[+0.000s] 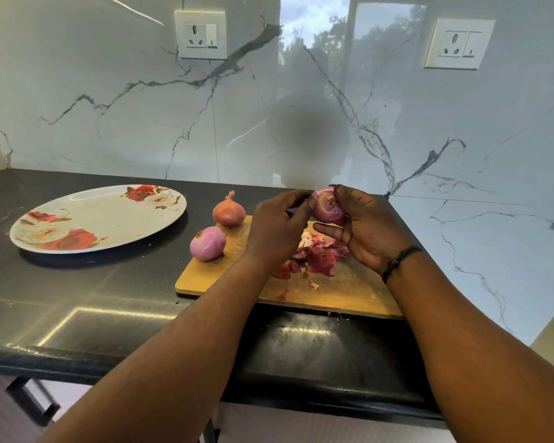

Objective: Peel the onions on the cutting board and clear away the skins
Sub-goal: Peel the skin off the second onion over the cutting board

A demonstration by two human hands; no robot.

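Above the far edge of the cutting board [349, 292] the right hand [370, 231] cups a peeled onion [327, 210], fingers curled round it; the left hand [277, 225] pinches at its side; a heap of skins [314, 255] lies on the board beneath; a second peeled onion [207, 243] and an unpeeled onion [228, 212] sit at the board's left end; a flowered plate [96, 219] rests well left of the board.

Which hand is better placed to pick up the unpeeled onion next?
Probably the left hand. It is nearer the unpeeled onion at the cutting board's far left corner, while the right hand holds the peeled onion.
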